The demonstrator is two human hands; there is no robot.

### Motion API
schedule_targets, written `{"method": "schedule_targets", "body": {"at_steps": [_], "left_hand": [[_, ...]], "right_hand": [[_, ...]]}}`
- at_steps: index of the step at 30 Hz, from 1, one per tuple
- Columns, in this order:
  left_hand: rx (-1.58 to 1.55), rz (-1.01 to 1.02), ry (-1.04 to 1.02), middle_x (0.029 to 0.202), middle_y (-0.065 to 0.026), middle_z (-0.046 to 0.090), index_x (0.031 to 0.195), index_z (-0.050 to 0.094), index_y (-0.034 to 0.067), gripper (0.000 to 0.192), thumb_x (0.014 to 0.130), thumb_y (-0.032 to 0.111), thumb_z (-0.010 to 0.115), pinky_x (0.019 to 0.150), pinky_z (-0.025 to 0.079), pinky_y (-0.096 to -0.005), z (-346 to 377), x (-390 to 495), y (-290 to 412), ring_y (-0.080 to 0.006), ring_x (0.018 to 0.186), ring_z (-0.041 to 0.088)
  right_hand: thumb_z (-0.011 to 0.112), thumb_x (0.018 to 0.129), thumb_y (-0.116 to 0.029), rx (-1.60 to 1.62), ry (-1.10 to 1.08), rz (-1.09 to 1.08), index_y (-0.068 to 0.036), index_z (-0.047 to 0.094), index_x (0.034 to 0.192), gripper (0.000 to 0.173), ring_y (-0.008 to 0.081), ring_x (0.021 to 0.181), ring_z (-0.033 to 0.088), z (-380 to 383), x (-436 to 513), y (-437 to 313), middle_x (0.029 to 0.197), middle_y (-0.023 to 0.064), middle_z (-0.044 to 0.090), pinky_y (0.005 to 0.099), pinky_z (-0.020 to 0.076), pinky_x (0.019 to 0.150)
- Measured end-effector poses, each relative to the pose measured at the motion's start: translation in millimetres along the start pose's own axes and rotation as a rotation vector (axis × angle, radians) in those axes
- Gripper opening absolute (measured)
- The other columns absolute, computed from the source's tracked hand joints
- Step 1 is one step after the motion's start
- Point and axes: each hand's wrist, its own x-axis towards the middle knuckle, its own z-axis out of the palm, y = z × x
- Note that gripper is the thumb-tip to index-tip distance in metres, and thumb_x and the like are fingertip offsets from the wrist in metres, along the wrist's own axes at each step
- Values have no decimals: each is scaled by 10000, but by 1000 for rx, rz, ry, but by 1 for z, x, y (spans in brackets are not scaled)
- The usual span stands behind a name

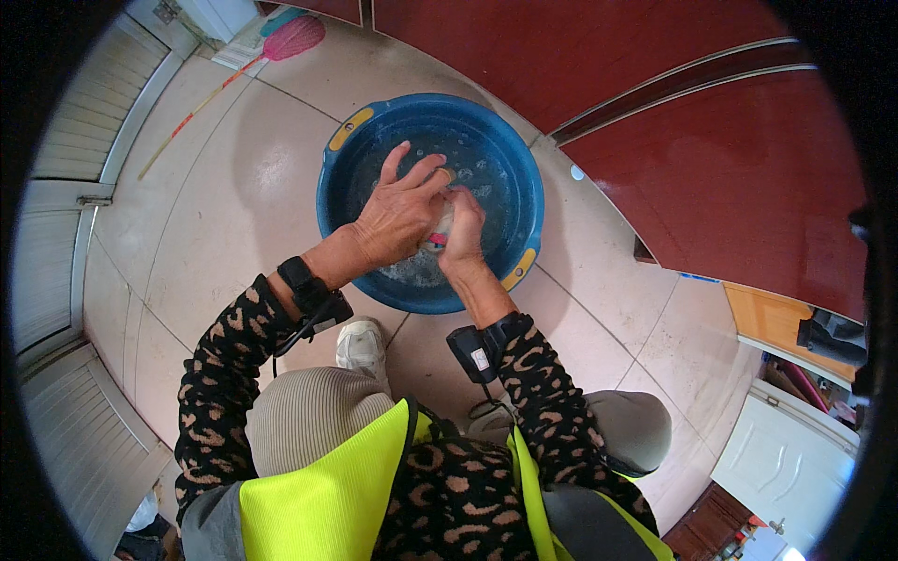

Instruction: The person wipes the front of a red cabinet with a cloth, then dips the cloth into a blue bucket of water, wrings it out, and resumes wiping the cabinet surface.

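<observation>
A round blue plastic basin (537, 203) with yellow handles stands on the floor before me, holding soapy water with bubbles. Over it my two hands meet on a small whitish wet item (443, 221) with a pink patch, perhaps cloth; the hands cover most of it. My left hand (403, 207) lies against its left side, palm down, with some fingers stretched out. From the right, my right hand (463, 224) is closed around the item. Both wrists wear black straps with small devices.
Dark red cabinets (715, 175) border the tiled floor (203, 245) at the upper right. At the upper left lies a pink fly swatter (295, 38) with a long handle. White louvred doors (56, 259) stand at the left. My white shoe (361, 347) is just below the basin.
</observation>
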Motion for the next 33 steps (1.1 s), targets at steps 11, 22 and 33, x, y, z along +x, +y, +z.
{"method": "schedule_targets", "body": {"at_steps": [11, 22, 33], "left_hand": [[154, 147, 97, 1254, -45, 563, 999, 743, 128, 283, 718, 113, 775, 1193, 104, -595, 4, -6, -18, -253, 1414, 345], [11, -298, -224, 1442, -142, 440, 1221, 626, 67, 720, 548, 206, 844, 1153, 123, -668, -21, -6, -6, -376, 1499, 185], [-23, -51, 11, 1294, -137, 552, 1003, 691, 12, 416, 613, 123, 784, 1155, 208, -612, 1, -3, -15, -318, 1401, 375]], "right_hand": [[532, 982, -349, 106, -209, 248, -146, 585, 1246, 336, 213, 1179, 555, -4, -4, -8, 1238, 35, 609, 415, 431, 1016], [708, 849, -120, 136, 139, -51, -81, 636, 960, 138, 156, 868, 595, 27, -15, -1, 941, 37, 630, 316, 500, 778], [695, 825, -95, 230, 174, -125, -74, 624, 790, 81, 140, 755, 576, 32, -14, -12, 817, 8, 610, 300, 476, 688]]}}
